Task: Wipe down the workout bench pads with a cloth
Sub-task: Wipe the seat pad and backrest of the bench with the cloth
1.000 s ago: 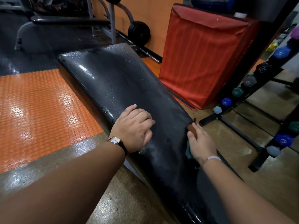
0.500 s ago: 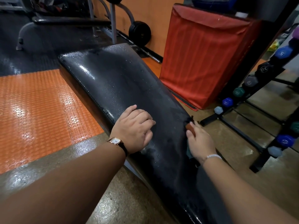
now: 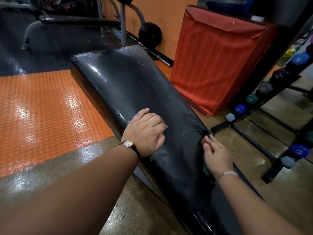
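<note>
The black bench pad (image 3: 135,85) runs diagonally, wet with droplets. Left of it lies an orange studded floor mat (image 3: 42,112); right of it stand a red covered box (image 3: 216,65) and a dumbbell rack (image 3: 276,168). The left hand (image 3: 145,133) rests on the pad near its left edge, fingers curled under, nothing seen in it. The right hand (image 3: 218,156), fingers fairly straight, presses a teal cloth (image 3: 205,167) against the pad's right edge. A watch (image 3: 128,143) sits on the left wrist.
</note>
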